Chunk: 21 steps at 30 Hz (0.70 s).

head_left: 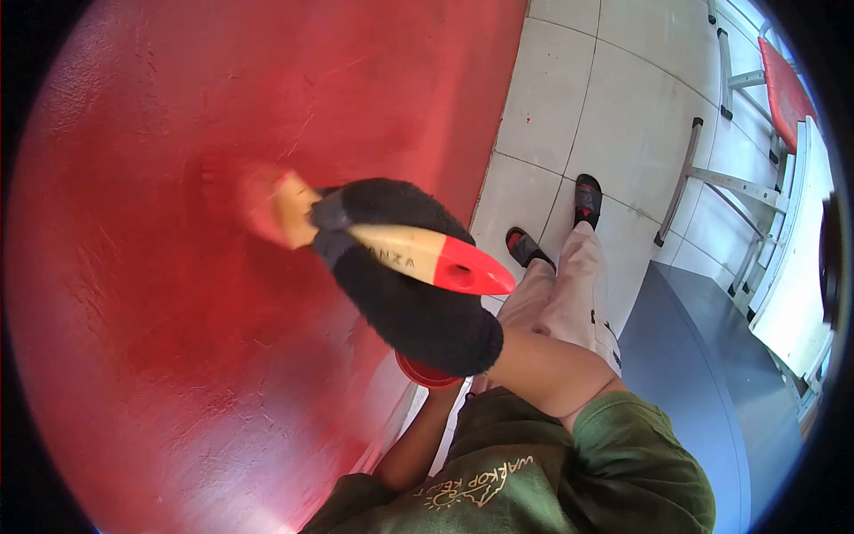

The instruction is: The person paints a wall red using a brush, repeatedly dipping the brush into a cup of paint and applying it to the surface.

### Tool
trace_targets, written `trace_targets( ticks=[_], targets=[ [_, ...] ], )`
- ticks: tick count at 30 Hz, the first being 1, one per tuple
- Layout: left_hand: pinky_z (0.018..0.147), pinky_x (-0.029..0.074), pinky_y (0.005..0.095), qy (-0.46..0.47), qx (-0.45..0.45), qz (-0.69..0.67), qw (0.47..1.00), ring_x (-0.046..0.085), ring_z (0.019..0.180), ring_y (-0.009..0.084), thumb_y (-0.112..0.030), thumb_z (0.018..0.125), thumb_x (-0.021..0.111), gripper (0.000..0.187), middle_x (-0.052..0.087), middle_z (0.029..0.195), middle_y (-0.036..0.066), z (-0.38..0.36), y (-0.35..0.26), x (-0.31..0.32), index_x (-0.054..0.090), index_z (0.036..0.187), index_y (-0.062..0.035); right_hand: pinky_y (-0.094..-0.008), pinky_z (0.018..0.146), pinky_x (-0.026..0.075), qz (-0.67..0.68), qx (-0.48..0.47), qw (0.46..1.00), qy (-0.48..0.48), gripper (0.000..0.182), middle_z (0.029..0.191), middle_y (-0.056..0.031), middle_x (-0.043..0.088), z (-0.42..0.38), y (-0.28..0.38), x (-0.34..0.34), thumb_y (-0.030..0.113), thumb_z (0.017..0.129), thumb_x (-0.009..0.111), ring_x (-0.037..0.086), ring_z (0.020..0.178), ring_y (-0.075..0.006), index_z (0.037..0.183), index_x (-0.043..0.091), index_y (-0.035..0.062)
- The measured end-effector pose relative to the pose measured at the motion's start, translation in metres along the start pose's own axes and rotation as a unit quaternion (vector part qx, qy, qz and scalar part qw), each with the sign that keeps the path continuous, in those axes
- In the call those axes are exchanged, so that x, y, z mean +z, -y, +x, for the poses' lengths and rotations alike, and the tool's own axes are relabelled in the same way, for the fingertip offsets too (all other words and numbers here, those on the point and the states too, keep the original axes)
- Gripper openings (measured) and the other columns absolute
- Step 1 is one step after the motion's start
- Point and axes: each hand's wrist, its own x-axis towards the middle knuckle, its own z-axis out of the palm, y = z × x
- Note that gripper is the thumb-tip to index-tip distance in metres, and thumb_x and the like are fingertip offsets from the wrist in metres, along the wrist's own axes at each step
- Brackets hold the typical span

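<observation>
My right hand (400, 267), in a black glove, is closed around a paintbrush (396, 252). Its handle is pale wood with a red end, and the blurred bristles (264, 209) are at the red wall (196, 356), which looks glossy and wet in places. Below the glove, part of the rim of a red container (427, 371) shows. The left forearm ends at that container, which is held up off the floor by my left hand (451, 392). Most of this hand and its fingers are hidden behind the container and the right glove.
White floor tiles (547, 98) run along the foot of the wall, with a small red spot on one. To the right stand a grey-blue panel (685, 356), a white tabletop (796, 276) on metal legs, and a red chair (785, 93). My sandalled feet (587, 198) are near the wall.
</observation>
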Motion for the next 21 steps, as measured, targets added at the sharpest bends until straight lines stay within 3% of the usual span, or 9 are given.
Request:
trace_targets(
  ticks=[1, 3, 5, 6, 7, 9, 11, 15, 21],
  targets=[
    [0.101, 0.035, 0.0368, -0.008, -0.014, -0.033, 0.999, 0.039, 0.124, 0.0230, -0.014, 0.069, 0.079, 0.080, 0.040, 0.131, 0.010, -0.004, 0.009, -0.004, 0.031, 0.133, -0.0059, -0.0297, 0.075, 0.048, 0.091, 0.038, 0.995, 0.001, 0.013, 0.094, -0.0088, 0.063, -0.001, 0.007, 0.005, -0.002, 0.080, 0.063, 0.062, 0.086, -0.0183, 0.093, 0.062, 0.0020],
    [0.101, 0.035, 0.0366, -0.025, -0.039, -0.098, 0.994, 0.039, 0.124, 0.0229, -0.014, 0.070, 0.079, 0.079, 0.041, 0.131, 0.010, -0.008, 0.023, -0.012, 0.032, 0.133, -0.0059, -0.0291, 0.077, 0.048, -0.091, -0.121, 0.986, 0.062, 0.018, 0.096, -0.0096, 0.061, 0.007, -0.008, -0.017, -0.004, 0.082, 0.060, 0.061, 0.085, -0.0180, 0.099, 0.059, 0.0010],
    [0.101, 0.035, 0.0365, -0.036, -0.048, -0.132, 0.989, 0.039, 0.124, 0.0228, -0.014, 0.070, 0.079, 0.079, 0.041, 0.131, 0.010, 0.002, 0.003, -0.002, 0.032, 0.133, -0.0058, -0.0287, 0.078, 0.050, 0.097, 0.082, 0.992, -0.006, 0.017, 0.096, -0.0087, 0.060, 0.007, -0.045, -0.046, 0.000, 0.087, 0.054, 0.061, 0.084, -0.0181, 0.105, 0.054, 0.0005],
    [0.099, 0.037, 0.0364, -0.008, 0.046, 0.042, 0.998, 0.042, 0.120, 0.0236, -0.022, 0.071, 0.079, 0.077, 0.042, 0.128, 0.010, 0.021, -0.040, 0.017, 0.033, 0.130, -0.0054, -0.0302, 0.077, 0.051, 0.009, 0.081, 0.996, -0.043, 0.016, 0.095, -0.0089, 0.060, 0.008, -0.062, -0.064, 0.001, 0.089, 0.052, 0.062, 0.084, -0.0187, 0.105, 0.053, 0.0007],
    [0.096, 0.038, 0.0363, 0.020, 0.136, 0.214, 0.967, 0.045, 0.115, 0.0244, -0.029, 0.072, 0.078, 0.075, 0.044, 0.125, 0.010, 0.031, -0.064, 0.026, 0.035, 0.128, -0.0050, -0.0320, 0.076, 0.053, 0.072, 0.084, 0.990, -0.086, 0.015, 0.095, -0.0090, 0.060, 0.008, -0.090, -0.088, 0.004, 0.090, 0.052, 0.063, 0.084, -0.0197, 0.105, 0.053, 0.0008],
    [0.096, 0.038, 0.0363, 0.027, 0.120, 0.233, 0.965, 0.045, 0.115, 0.0243, -0.031, 0.070, 0.079, 0.077, 0.044, 0.125, 0.010, 0.029, -0.062, 0.022, 0.035, 0.128, -0.0052, -0.0331, 0.074, 0.054, 0.013, 0.103, 0.984, -0.144, 0.021, 0.093, -0.0086, 0.059, 0.007, -0.125, -0.136, 0.015, 0.091, 0.055, 0.063, 0.080, -0.0188, 0.105, 0.052, 0.0011],
    [0.100, 0.035, 0.0362, 0.028, 0.122, 0.172, 0.977, 0.041, 0.121, 0.0241, -0.013, 0.067, 0.080, 0.077, 0.042, 0.129, 0.011, 0.026, -0.064, 0.024, 0.035, 0.130, -0.0055, -0.0306, 0.072, 0.053, -0.077, 0.158, 0.961, -0.215, 0.021, 0.090, -0.0079, 0.060, 0.009, -0.135, -0.159, 0.015, 0.090, 0.056, 0.063, 0.078, -0.0182, 0.105, 0.052, 0.0008],
    [0.099, 0.036, 0.0355, 0.021, 0.116, 0.185, 0.976, 0.042, 0.120, 0.0241, -0.011, 0.065, 0.082, 0.080, 0.042, 0.129, 0.011, 0.021, -0.062, 0.019, 0.035, 0.130, -0.0055, -0.0275, 0.072, 0.051, -0.093, 0.147, 0.967, -0.185, 0.013, 0.091, -0.0069, 0.059, 0.015, -0.142, -0.149, 0.011, 0.089, 0.056, 0.060, 0.079, -0.0153, 0.099, 0.054, 0.0023],
    [0.100, 0.035, 0.0349, 0.010, 0.107, 0.134, 0.985, 0.042, 0.121, 0.0221, -0.011, 0.067, 0.081, 0.081, 0.043, 0.128, 0.011, 0.007, -0.054, 0.013, 0.033, 0.131, -0.0048, -0.0255, 0.072, 0.050, -0.132, -0.032, 0.991, -0.011, 0.015, 0.091, -0.0076, 0.061, 0.010, -0.046, -0.030, 0.005, 0.088, 0.057, 0.063, 0.080, -0.0166, 0.102, 0.054, 0.0003]
  ],
)
